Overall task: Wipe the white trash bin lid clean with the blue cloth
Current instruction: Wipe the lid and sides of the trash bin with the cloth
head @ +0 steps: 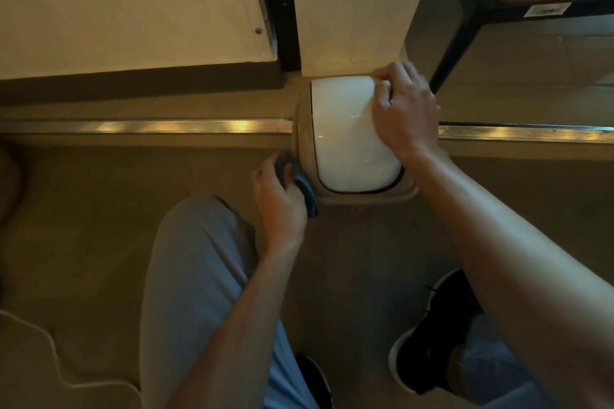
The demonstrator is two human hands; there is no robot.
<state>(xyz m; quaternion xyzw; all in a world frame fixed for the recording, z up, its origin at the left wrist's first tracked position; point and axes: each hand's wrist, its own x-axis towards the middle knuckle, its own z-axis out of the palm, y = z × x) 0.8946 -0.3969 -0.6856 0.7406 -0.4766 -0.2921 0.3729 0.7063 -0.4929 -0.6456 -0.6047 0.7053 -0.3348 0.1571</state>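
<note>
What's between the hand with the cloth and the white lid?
In the head view, the beige bin rim lies between the left hand, which grips the blue cloth, and the white lid. The cloth touches that rim.

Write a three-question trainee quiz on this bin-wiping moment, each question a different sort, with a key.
1. True or false: the blue cloth lies spread across the white lid.
2. Which of the hands grips the cloth? A) left hand B) right hand C) both
3. Fill in: the right hand rests on the lid's far ____ corner.

Key:
1. False; it is bunched at the bin's beige rim, at the near left edge.
2. A
3. right
</note>
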